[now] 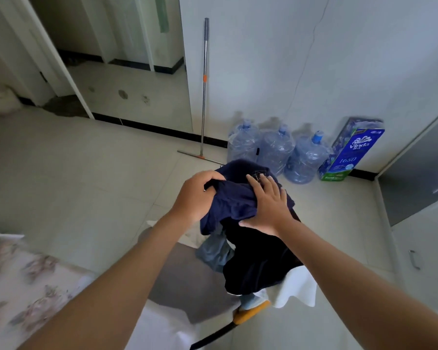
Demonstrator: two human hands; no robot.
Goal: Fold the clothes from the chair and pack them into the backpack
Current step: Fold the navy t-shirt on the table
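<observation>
Gripping a navy garment [235,200] at frame centre, left hand [196,195] clenched on its edge, right hand [268,205] spread flat, piled over what seems a chair [185,276], pale tiled floor [86,173], three water jugs [276,150], one mop [204,89], upper right.

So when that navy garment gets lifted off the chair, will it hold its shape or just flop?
Probably flop: the navy garment already bunches in folds under the left hand. It looks thin, so likely light. It may drag its neighbours along, since it lies on the black garment beneath the right hand.
</observation>
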